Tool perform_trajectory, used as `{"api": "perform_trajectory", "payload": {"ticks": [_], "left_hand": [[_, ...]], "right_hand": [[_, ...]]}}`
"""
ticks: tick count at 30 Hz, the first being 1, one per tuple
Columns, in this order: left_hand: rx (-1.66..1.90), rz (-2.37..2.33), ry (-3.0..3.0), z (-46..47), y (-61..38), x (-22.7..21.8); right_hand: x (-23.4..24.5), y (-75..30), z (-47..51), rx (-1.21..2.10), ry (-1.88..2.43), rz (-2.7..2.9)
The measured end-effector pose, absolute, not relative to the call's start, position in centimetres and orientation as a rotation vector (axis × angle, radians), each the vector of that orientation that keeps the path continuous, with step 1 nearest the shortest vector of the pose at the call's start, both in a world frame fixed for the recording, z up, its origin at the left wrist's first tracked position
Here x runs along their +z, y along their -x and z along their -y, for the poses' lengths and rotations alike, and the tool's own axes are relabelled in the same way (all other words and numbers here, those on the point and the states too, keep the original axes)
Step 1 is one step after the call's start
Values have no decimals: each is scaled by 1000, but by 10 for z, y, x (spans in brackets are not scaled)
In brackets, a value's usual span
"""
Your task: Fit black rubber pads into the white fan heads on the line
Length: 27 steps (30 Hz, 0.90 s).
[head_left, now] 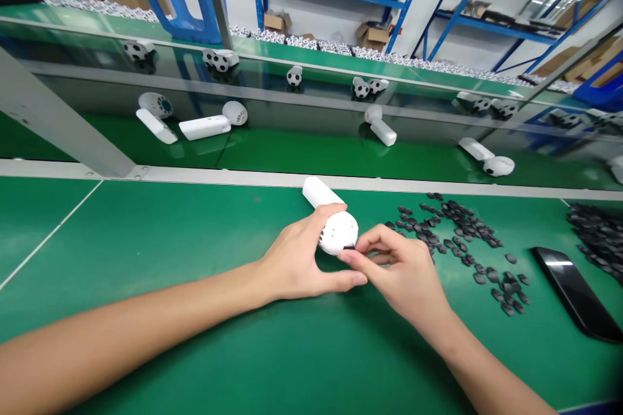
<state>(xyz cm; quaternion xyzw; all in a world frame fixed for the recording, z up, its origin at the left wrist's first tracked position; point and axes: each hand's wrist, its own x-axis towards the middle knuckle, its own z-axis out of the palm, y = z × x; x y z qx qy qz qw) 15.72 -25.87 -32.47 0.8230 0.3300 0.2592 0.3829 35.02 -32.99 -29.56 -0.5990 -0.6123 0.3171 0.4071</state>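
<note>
A white plastic device [341, 232] with a round head and an oblong body rests in my left hand [304, 253], whose fingers curl around the head. The oblong body points up and left, away from me. My right hand [399, 266] pinches a small black piece [349, 248] against the near edge of the round head. Just beyond my right hand lies a scattered group of small black pieces [457, 227] on the green table [204, 356]. How far the pinched piece sits in the head is hidden by my fingertips.
A black phone [577, 292] lies at the right, near a denser pile of black pieces [598, 233]. Behind a pale rail [253, 177], several similar white devices [204, 126] lie on a green belt [292, 152]. A grey post [63, 104] slants at the left.
</note>
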Motion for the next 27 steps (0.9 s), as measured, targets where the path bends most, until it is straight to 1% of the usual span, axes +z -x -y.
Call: {"api": "perform_trajectory", "payload": {"ticks": [5,8,12,15,17,19,21,23,27], "left_hand": [[665,-871,-2092,259,-160,-322],[659,-873,-2120,257,-158,-322],[635,-814,-2176,252,-153,-320],[652,-806,-2186,249,-150,-318],[659,-795,-2194,246,-149,-317],[692,-782,-2171,244,-149,-315],[747,-771,-2120,241,-150,-314],[780,-771,-2086,240,-151,-313],[758,-847,-2046,242,-152,-316]], "right_hand": [[-300,-353,328,864,1510,1521],[-304,-353,327,828,1474,1562],[-301,-358,324,801,1403,1804],[-295,-383,314,795,1411,1930],[-295,-411,304,687,1535,1850],[-301,-445,293,422,1726,1789],[-311,-474,284,233,1867,1780],[-320,-494,277,176,1958,1777],[-331,-501,270,205,1979,1841]]}}
